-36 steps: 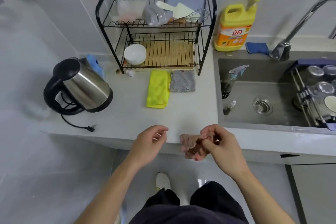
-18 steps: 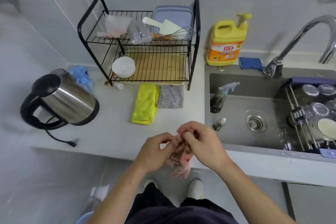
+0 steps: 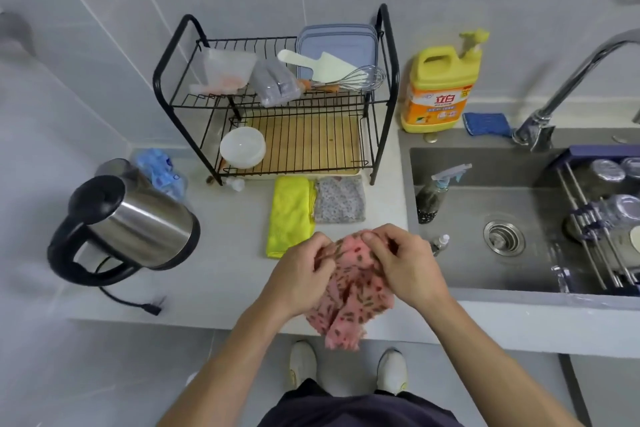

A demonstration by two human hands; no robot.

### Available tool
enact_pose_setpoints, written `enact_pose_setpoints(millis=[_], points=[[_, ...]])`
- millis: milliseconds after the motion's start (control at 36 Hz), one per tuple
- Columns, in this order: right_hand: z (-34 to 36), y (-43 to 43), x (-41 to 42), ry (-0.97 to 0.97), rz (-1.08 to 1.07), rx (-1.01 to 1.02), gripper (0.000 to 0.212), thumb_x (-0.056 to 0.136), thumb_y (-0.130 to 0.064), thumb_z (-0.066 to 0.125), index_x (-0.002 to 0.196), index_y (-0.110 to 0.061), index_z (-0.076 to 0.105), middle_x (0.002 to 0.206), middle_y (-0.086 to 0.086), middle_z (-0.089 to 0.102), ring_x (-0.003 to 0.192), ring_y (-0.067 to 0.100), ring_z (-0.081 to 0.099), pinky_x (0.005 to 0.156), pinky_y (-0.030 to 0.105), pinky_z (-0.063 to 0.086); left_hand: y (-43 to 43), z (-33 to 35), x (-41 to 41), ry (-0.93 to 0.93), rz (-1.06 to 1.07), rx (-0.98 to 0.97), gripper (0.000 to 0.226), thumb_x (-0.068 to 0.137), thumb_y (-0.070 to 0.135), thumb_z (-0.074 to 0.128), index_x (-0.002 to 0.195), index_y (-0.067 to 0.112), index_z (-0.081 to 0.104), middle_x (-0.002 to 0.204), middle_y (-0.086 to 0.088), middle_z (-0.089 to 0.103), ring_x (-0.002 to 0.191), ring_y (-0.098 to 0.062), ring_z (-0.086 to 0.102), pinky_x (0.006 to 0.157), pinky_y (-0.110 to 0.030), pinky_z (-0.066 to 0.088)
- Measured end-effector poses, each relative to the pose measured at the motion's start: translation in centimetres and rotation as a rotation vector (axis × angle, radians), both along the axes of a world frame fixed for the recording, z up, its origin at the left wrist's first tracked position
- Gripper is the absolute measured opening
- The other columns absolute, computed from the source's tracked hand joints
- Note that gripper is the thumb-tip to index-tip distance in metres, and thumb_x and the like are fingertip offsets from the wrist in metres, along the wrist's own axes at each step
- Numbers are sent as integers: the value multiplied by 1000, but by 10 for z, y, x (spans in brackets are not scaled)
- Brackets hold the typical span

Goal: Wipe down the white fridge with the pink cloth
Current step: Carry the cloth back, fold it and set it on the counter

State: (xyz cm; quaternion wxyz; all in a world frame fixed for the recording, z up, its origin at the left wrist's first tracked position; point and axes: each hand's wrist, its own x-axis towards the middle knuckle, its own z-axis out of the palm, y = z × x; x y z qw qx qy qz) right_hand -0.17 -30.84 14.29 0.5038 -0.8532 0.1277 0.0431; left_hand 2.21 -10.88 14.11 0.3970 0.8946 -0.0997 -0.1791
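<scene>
Head view: left hand [image 3: 300, 277] and right hand [image 3: 405, 263] pinch the speckled pink fabric cloth [image 3: 353, 298]; spreading it flat would aid wiping.

Open counter [image 3: 235, 236] between kettle [image 3: 138, 222], yellow cloth [image 3: 289, 215]

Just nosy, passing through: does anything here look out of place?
Yes: a spray bottle and a small bottle sit inside the sink, an odd place for them, and the kettle plug lies loose on the counter.
</scene>
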Motion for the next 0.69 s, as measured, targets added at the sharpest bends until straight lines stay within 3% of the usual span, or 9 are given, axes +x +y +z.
enact_pose_setpoints(millis=[83, 167, 222, 306, 417, 500, 583, 694], points=[[3, -5, 8, -7, 43, -106, 24, 103, -40, 64, 92, -21, 73, 66, -12, 65, 66, 8, 60, 63, 26, 47, 9, 2, 14, 2, -27, 1, 13, 99, 17, 62, 95, 29, 61, 82, 15, 66, 79, 2, 60, 68, -17, 43], [5, -14, 18, -9, 115, -201, 20, 109, -28, 55, 102, -18, 72, 79, -15, 66, 76, 7, 61, 64, 18, 42, 20, 3, 27, 30, -32, -21, 15, 102, 25, 66, 113, 33, 72, 103, 20, 75, 98, 8, 66, 83, -14, 52], [4, -23, 24, -25, 128, -215, 21, 110, -18, 51, 110, -17, 72, 95, -10, 70, 87, 13, 64, 73, 15, 44, 29, 5, 36, -16, -21, -15, 20, 103, 20, 65, 115, 30, 77, 103, 20, 77, 98, 9, 68, 85, -14, 54], [6, -33, 31, -30, 182, -188, 25, 109, -12, 49, 120, -20, 70, 97, -18, 60, 85, 3, 58, 86, 24, 45, 36, 10, 46, -100, -9, 32, 21, 103, 13, 64, 107, 26, 80, 96, 19, 76, 93, 7, 67, 77, -10, 51], [5, -38, 40, -80, 256, -325, 20, 108, -13, 53, 118, -18, 71, 109, -2, 63, 104, 17, 59, 95, 27, 45, 39, 15, 57, -232, 32, 74, 14, 103, 16, 63, 104, 23, 75, 88, 15, 73, 84, 1, 66, 73, -22, 53], [8, -41, 46, -128, 246, -391, 19, 106, -9, 53, 109, -14, 71, 103, 4, 63, 97, 23, 60, 92, 41, 51, 42, 20, 65, -295, 53, 99, 10, 104, 23, 63, 101, 25, 72, 79, 16, 70, 73, 0, 67, 67, -30, 56], [19, -42, 53, -210, 233, -394, 23, 102, -2, 54, 111, -12, 73, 102, 4, 63, 97, 23, 59, 91, 40, 52, 42, 27, 72, -362, 46, 141, 11, 105, 25, 60, 99, 27, 68, 80, 15, 66, 75, -4, 65, 66, -36, 55], [38, -42, 60, -429, 110, -419, 22, 101, -4, 60, 116, -9, 73, 100, 3, 61, 100, 25, 58, 89, 30, 43, 43, 46, 81, -514, 76, 70, 13, 104, 12, 59, 107, 20, 70, 95, 13, 69, 87, -5, 62, 69, -9, 45]])
